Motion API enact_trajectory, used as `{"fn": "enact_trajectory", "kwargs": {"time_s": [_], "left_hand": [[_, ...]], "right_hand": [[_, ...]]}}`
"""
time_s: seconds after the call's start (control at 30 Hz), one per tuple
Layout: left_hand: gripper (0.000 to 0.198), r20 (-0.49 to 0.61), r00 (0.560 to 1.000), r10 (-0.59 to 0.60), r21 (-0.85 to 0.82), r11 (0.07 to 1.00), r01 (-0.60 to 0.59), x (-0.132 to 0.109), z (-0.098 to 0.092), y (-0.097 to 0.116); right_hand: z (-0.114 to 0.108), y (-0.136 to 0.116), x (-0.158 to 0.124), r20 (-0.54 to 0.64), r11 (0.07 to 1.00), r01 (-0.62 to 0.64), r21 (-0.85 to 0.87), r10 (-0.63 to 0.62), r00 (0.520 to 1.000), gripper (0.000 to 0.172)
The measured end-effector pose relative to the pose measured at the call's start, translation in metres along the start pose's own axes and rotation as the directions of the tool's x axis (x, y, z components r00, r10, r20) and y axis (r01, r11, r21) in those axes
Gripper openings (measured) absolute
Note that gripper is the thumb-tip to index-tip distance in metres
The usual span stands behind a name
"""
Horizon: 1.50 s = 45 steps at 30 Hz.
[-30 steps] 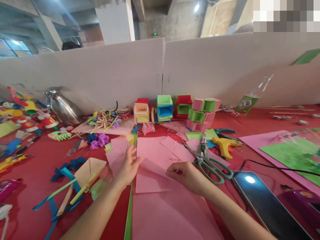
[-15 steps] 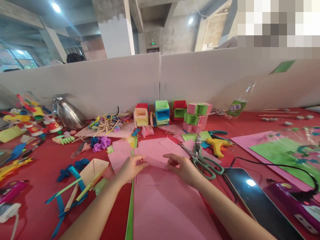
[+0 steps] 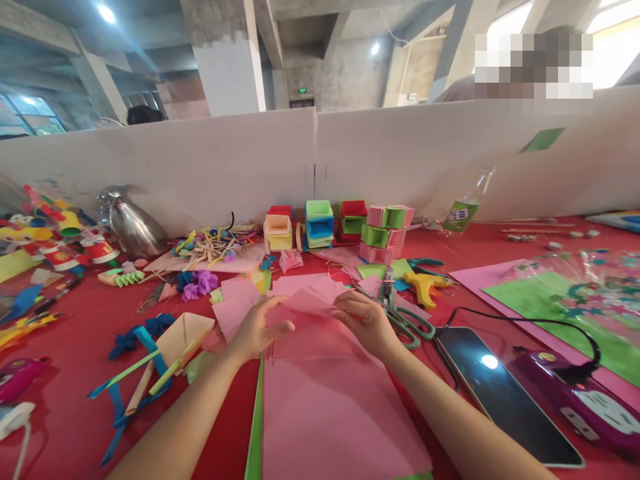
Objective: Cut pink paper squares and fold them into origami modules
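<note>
A small piece of pink paper [image 3: 306, 304] is held up off the table, its right corner pinched between the thumb and fingers of my right hand [image 3: 366, 323]. My left hand [image 3: 257, 328] is at the paper's left edge, thumb stretched apart from the fingers; the fingertips are partly hidden by the paper. Under both hands lies a stack of larger pink sheets [image 3: 340, 413], with a green sheet [image 3: 255, 417] showing along its left side. Green-handled scissors [image 3: 411, 325] lie just right of my right hand.
Folded paper boxes [image 3: 319, 227] stand in stacks at the back. A yellow glue gun [image 3: 427, 287], a phone [image 3: 505, 393] and a purple power strip [image 3: 575, 393] are on the right. On the left are paper strips [image 3: 157, 360] and a metal jug [image 3: 133, 223].
The small pink paper has been lifted and tilted up. My left thumb has spread away from the fingers, while my right hand has closed on the paper's corner. The view shifted slightly.
</note>
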State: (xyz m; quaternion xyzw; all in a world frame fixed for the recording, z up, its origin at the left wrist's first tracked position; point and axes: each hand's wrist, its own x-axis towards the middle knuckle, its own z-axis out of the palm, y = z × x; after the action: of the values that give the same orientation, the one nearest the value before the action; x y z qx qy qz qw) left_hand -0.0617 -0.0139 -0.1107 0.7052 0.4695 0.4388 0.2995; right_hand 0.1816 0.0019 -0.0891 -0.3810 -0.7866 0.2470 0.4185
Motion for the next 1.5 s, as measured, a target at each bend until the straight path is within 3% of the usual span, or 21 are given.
{"fn": "enact_trajectory", "kwargs": {"time_s": [0.07,0.13,0.2,0.27,0.37,0.43,0.47,0.53,0.6,0.7,0.8,0.9,0.97,1.07,1.13,1.23,1.3,1.5], "left_hand": [[0.022,-0.048,0.992,0.114,0.074,0.991,-0.11,0.002,-0.001,0.006],[0.013,-0.074,0.978,0.195,0.129,0.974,-0.185,0.003,-0.004,0.012],[0.018,-0.056,0.97,0.237,0.16,0.961,-0.226,0.004,-0.006,0.016],[0.022,0.056,0.965,0.258,0.184,0.947,-0.263,0.004,-0.007,0.016],[0.025,0.226,0.944,0.24,0.234,0.928,-0.292,0.001,-0.004,0.014],[0.025,0.245,0.947,0.206,0.275,0.922,-0.272,-0.003,-0.001,0.013],[0.024,0.243,0.949,0.199,0.291,0.919,-0.267,-0.006,0.001,0.013],[0.023,0.269,0.938,0.219,0.299,0.907,-0.297,-0.014,0.005,0.017],[0.021,0.326,0.897,0.298,0.289,0.872,-0.395,-0.024,0.007,0.022],[0.014,0.417,0.833,0.365,0.293,0.813,-0.503,-0.039,0.007,0.032],[0.015,0.468,0.856,0.222,0.351,0.842,-0.41,-0.048,0.007,0.038],[0.02,0.362,0.931,-0.052,0.454,0.882,-0.127,-0.052,0.011,0.038],[0.041,0.271,0.958,-0.093,0.509,0.858,-0.061,-0.055,0.017,0.036],[0.057,0.195,0.97,0.146,0.647,0.724,-0.239,-0.063,0.028,0.035],[0.055,0.344,0.895,0.283,0.686,0.576,-0.445,-0.068,0.035,0.037],[0.064,0.578,0.76,0.298,0.604,0.471,-0.644,-0.074,0.04,0.039],[0.076,0.621,0.735,0.271,0.59,0.456,-0.666,-0.077,0.04,0.038],[0.091,0.615,0.738,0.279,0.637,0.375,-0.673,-0.08,0.042,0.034]], "right_hand": [[-0.005,-0.005,-0.002,0.017,0.997,0.073,-0.026,-0.073,0.997,0.029],[-0.009,-0.007,-0.004,0.184,0.988,0.115,-0.106,-0.094,0.978,0.026],[-0.01,-0.005,-0.006,0.419,0.96,0.124,-0.251,-0.008,0.908,0.039],[-0.01,0.0,-0.006,0.516,0.908,0.11,-0.405,0.127,0.847,0.064],[-0.011,0.003,-0.002,0.429,0.833,0.049,-0.552,0.233,0.873,0.078],[-0.014,-0.001,0.0,0.374,0.802,0.04,-0.596,0.233,0.898,0.076],[-0.016,-0.004,-0.002,0.369,0.801,0.06,-0.596,0.207,0.906,0.071],[-0.02,-0.012,-0.012,0.426,0.836,0.192,-0.513,0.055,0.903,0.046],[-0.022,-0.02,-0.031,0.476,0.88,0.301,-0.367,-0.101,0.874,0.023],[-0.021,-0.026,-0.063,0.458,0.917,0.303,-0.261,-0.159,0.875,0.025],[-0.018,-0.026,-0.081,0.426,0.962,0.189,-0.196,-0.09,0.9,0.024],[-0.013,-0.022,-0.083,0.304,0.965,-0.089,-0.248,0.165,0.938,0.024],[-0.009,-0.019,-0.082,0.218,0.916,-0.264,-0.302,0.336,0.916,0.019],[-0.004,-0.016,-0.082,0.177,0.9,-0.312,-0.304,0.376,0.91,0.037],[-0.003,-0.016,-0.082,0.206,0.923,-0.237,-0.303,0.306,0.929,0.035],[-0.006,-0.018,-0.081,0.258,0.939,-0.125,-0.321,0.213,0.942,0.031],[-0.009,-0.019,-0.08,0.277,0.935,-0.091,-0.343,0.194,0.941,0.029],[-0.009,-0.015,-0.081,0.266,0.905,-0.012,-0.424,0.137,0.954,0.027]]}}
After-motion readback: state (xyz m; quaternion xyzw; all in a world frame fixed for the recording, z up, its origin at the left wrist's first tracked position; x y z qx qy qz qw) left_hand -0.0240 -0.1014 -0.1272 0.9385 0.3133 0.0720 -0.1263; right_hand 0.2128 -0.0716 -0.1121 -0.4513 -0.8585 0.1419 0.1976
